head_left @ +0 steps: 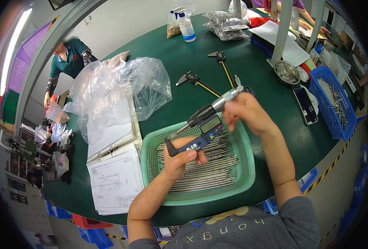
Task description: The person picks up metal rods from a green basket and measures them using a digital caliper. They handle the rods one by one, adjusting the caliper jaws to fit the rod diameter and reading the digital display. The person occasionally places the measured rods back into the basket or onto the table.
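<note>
My left hand grips a digital micrometer by its dark blue frame, thumb across the front. The micrometer tilts up to the right, its small display facing me. At the silver thimble, my right hand has its fingers curled against the barrel; their tips are partly hidden and slightly blurred. Whether anything sits between the measuring faces, I cannot make out. Below both hands stands a light green plastic basket, holding several thin metal rods laid side by side.
Two calipers lie beyond the basket. Left are paper drawings and clear plastic bags. A phone and blue basket of metal parts are right. A spray bottle stands at the back. A co-worker is far left.
</note>
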### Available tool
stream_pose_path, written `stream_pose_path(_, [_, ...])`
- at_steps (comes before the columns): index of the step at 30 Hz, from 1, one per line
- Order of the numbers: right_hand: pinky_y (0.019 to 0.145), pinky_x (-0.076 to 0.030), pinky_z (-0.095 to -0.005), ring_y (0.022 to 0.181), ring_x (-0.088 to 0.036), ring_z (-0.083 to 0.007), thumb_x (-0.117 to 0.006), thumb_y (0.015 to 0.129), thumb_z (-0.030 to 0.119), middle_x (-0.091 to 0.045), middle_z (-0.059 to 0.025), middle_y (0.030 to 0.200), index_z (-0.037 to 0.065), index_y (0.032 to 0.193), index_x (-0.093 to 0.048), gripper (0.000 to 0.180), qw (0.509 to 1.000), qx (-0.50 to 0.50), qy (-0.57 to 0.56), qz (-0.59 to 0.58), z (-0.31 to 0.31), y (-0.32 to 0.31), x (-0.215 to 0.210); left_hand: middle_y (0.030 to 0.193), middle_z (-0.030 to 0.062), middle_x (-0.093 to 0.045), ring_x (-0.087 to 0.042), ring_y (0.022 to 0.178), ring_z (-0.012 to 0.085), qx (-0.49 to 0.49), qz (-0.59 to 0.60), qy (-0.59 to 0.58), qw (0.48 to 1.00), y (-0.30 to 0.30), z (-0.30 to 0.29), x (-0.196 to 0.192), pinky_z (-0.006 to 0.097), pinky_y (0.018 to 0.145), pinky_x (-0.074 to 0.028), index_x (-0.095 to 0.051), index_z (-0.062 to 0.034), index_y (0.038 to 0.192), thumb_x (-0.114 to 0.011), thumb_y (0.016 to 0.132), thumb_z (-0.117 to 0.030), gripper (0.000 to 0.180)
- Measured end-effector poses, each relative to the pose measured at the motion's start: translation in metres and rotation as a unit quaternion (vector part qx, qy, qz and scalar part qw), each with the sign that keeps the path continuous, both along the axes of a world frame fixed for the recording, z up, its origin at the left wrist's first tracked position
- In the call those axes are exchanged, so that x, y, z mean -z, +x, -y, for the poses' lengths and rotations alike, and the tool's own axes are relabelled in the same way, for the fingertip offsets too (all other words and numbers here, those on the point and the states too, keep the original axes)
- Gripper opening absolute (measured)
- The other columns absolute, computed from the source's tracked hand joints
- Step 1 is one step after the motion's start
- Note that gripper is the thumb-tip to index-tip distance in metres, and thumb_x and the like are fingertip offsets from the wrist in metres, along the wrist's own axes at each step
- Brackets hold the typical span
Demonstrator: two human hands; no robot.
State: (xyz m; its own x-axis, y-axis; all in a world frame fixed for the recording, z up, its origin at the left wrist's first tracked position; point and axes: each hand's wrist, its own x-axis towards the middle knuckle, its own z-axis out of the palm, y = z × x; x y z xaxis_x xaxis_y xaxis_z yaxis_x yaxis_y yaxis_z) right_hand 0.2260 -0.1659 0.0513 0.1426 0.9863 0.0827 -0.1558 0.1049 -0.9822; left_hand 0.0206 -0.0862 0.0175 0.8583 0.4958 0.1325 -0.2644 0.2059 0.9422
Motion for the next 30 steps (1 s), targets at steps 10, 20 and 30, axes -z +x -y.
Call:
stream_pose_path(10, [0.049,-0.045,-0.0212,0.055,-0.053,-0.0100,-0.058,0.070,0.015,-0.053,-0.0050,0.065,-0.005,0.088,-0.052,0.028,0.999,-0.049,-0.002,-0.004,0.000,-0.005,0.002,0.066,0.0171,-0.058,-0.056,0.057,0.0182,-0.006,-0.004,0.003,1.000,-0.001,0.000,0.001,0.025,0.053,-0.046,-0.051,0.0118,0.097,-0.057,0.070,-0.021,0.043])
stream_pose_path(20, [0.049,-0.045,-0.0188,0.053,-0.052,-0.0084,-0.061,0.075,0.018,-0.054,-0.0037,0.069,-0.003,0.086,-0.054,0.025,0.992,0.091,0.016,-0.083,-0.004,0.002,0.010,0.066,0.0168,-0.058,-0.056,0.056,0.0182,-0.005,-0.003,0.011,1.000,0.001,-0.001,0.001,0.025,0.052,-0.046,-0.052,0.0124,0.096,-0.057,0.070,-0.022,0.043])
stream_pose_path(30, [0.063,-0.045,-0.0215,0.073,-0.055,-0.0097,-0.062,0.072,0.009,-0.057,-0.0049,0.082,0.000,0.093,-0.054,0.024,0.992,0.052,0.116,0.027,0.003,0.019,0.001,0.067,0.0156,-0.059,-0.057,0.058,0.0179,0.007,0.007,-0.025,1.000,-0.001,0.001,0.001,0.025,0.053,-0.046,-0.051,0.0111,0.099,-0.057,0.069,-0.018,0.042])
